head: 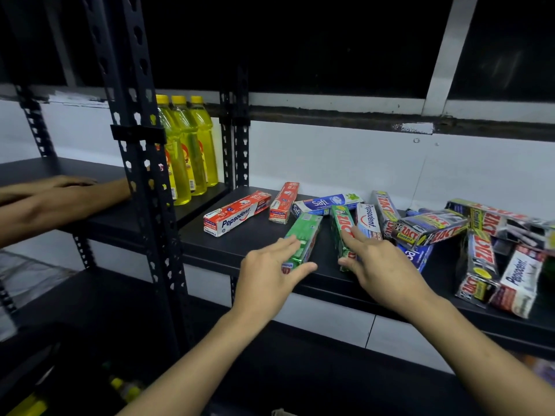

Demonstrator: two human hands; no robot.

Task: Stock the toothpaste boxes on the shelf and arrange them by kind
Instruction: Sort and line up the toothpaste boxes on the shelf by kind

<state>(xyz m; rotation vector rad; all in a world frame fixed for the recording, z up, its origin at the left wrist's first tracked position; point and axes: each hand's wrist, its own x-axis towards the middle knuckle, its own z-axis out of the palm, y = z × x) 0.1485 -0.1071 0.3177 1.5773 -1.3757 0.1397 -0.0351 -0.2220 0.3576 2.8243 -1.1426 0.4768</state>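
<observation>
The left green box [303,235] and the right green box [341,228] lie slanted on the shelf [240,244], their near ends at its front lip. My left grip [267,271] and right grip [381,265] rest on them, fingers spread, clasping nothing. A careless drag could tip either box off the lip, or my right arm could topple the loose pile of boxes [477,235].

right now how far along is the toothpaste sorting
Early. Done: boxes are on the shelf, and two red boxes lie close together at its left. In hand: the left hand rests on the left green box, the right hand on the right green box. Left: the pile at the right mixes kinds and needs sorting.
</observation>
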